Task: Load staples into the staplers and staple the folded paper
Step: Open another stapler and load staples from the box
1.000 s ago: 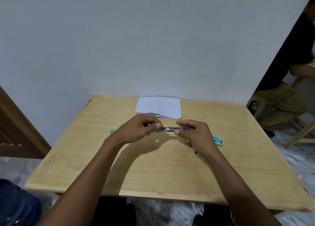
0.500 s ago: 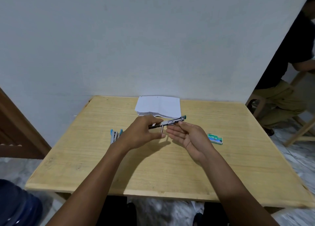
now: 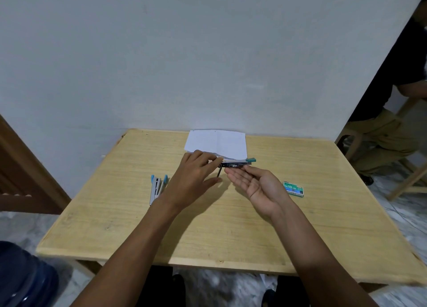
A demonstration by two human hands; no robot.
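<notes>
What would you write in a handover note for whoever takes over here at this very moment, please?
Left hand pinches the left end of the green-tipped metal stapler, held above the light wooden table.
Right hand is open, palm up, fingertips under that stapler.
The blue-tipped grey stapler lies on the table, left of the left hand.
The small green staple box lies right of the right hand.
The folded white paper lies at the far edge.
Done: cannot tell whether either stapler is loaded.
Left: load as needed, then staple the paper.
</notes>
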